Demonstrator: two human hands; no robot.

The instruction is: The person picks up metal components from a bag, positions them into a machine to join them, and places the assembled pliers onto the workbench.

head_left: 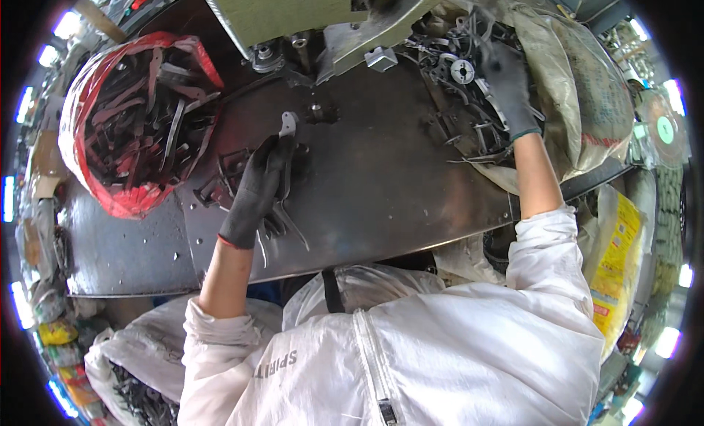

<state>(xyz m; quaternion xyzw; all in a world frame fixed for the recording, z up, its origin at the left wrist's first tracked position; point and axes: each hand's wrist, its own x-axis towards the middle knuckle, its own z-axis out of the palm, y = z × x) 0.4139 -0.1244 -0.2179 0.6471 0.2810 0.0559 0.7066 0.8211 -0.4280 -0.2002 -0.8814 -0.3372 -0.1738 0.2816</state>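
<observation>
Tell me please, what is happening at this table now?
A person wearing gloves is handling metal parts. The left hand holds a slim metal piece in front of a green machine. The right hand is in a heap of mixed parts beside a pale sack; whether it grips one is unclear. A red-edged bag full of metal parts stands at the left.

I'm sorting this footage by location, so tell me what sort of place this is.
Probably a metalworking workshop: a green machine overhangs a dark metal worktop, and a red-rimmed bag at the left is heaped with metal parts.
</observation>
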